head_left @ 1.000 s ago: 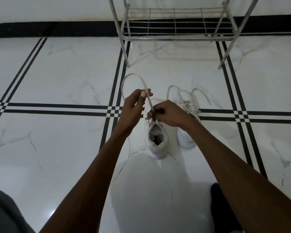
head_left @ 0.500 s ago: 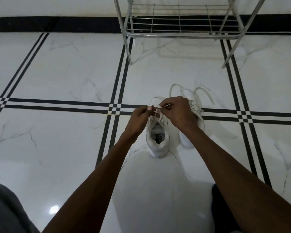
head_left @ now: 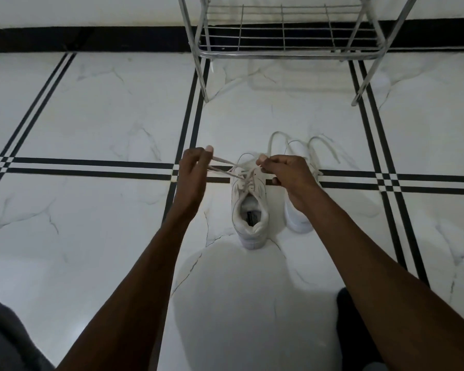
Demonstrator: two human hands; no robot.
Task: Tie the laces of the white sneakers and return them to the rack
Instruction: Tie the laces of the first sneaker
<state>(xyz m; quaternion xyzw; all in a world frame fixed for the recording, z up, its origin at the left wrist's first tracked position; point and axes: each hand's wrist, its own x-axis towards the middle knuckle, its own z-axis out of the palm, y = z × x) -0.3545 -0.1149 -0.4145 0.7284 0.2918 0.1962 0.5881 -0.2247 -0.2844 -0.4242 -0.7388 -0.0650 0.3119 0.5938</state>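
Head view is showing a white marble floor (head_left: pixel 97 116) crossed by black double lines, spreading across nearly the whole frame. At the top, a metal rack (head_left: pixel 287 53) is standing on that floor against the dark skirting of the wall, its wire shelf sitting bare above the tiles. Below it, two bare forearms are reaching forward from the bottom corners of the frame toward the middle. Between them, two white sneakers are sitting side by side on the floor, well short of the rack, with their heels toward the camera. The left sneaker (head_left: pixel 250 210) is lying fully in sight with its opening facing up; the right sneaker (head_left: pixel 298 219) is being partly covered by the right forearm, and its loose laces (head_left: pixel 323 144) are curling out onto the tiles beyond the toe. The left hand (head_left: pixel 192 174) is hovering just left of the left sneaker, its fingertips pinched together on a strand of that shoe's lace (head_left: pixel 225 164), which is stretching taut toward the eyelets. The right hand (head_left: pixel 288 171) is hovering over the toe end of the shoes, its fingers pinched on the other part of the same lace. Both hands are sitting apart from each other, with the lace running between them.
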